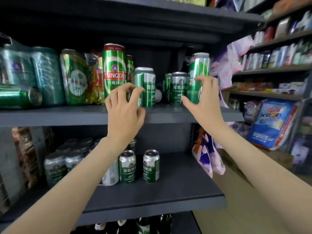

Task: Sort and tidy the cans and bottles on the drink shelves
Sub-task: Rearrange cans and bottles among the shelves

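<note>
Two hands reached to the upper shelf (168, 114): the left hand (124, 105) curled open-fingered against a short green can (145, 86), the right hand (201, 100) spread open before a tall can (199, 78) at three o'clock. Two more short cans (179, 87) stood between, and two loose cans (139, 166) on the lower shelf (168, 191) at six o'clock.

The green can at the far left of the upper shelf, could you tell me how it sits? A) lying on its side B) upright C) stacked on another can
A: the green can lies on its side on the upper shelf, its round end facing right.
</note>
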Tool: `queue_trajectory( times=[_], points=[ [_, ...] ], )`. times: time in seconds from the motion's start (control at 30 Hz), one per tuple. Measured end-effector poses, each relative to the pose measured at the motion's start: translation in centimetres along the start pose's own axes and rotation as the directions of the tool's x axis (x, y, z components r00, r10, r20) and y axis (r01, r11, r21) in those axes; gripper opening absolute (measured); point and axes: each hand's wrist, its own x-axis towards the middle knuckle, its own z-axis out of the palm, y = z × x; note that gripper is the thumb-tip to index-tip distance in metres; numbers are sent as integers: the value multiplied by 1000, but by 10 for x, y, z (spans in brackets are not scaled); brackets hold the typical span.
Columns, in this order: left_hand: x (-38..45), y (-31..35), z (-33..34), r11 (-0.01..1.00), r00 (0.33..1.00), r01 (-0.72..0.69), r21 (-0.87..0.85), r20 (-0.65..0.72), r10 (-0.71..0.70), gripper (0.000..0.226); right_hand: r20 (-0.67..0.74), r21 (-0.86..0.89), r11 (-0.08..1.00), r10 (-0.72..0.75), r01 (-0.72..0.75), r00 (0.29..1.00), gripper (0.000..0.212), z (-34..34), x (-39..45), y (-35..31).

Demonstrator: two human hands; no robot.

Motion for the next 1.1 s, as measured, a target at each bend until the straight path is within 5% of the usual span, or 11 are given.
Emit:
queue_trajectory(
  times=[0.07, 0.17, 0.27, 0.37, 0.43, 0.53, 0.67, 0.87, 1.1],
  points=[
    [15, -8, 3, 987, 987, 161, -11, 2, -161, 47, -39, -100, 978, 178, -181, 983, 71, 5, 29, 11],
    [24, -11, 7, 931, 931, 364, -22, -6, -364, 51, 60, 0, 860, 509, -510, 859, 98, 14, 55, 29],
    [24, -11, 9, 901, 901, 433, -33, -23, -434, 52, 138, 83, 777, 611, -624, 779, 104, 27, 58, 45],
    [27, -14, 9, 859, 864, 499, -118, -8, -503, 57, -56, -56, 849, 522, -525, 851, 93, 32, 53, 40],
    [32, -17, 7, 801, 819, 567, -190, 29, -573, 64, -182, -76, 954, 271, -289, 945, 80, 31, 49, 21],
    [42, -21, 6, 712, 752, 656, -248, 147, -642, 75, 71, 125, 990, 61, -70, 996, 75, 40, 48, -21],
    [43, -33, 6, 683, 733, 680, -266, 252, -632, 79, 462, 293, 930, 65, -221, 885, 84, 77, 49, -56],
    [39, -29, -1, 728, 762, 647, -226, 214, -611, 77, 369, 360, 885, 156, -296, 916, 74, 82, 42, -60],
    [36, -26, 0, 756, 770, 634, -163, 226, -597, 75, 303, 504, 833, 77, -229, 950, 67, -29, -12, -51]
  ],
)
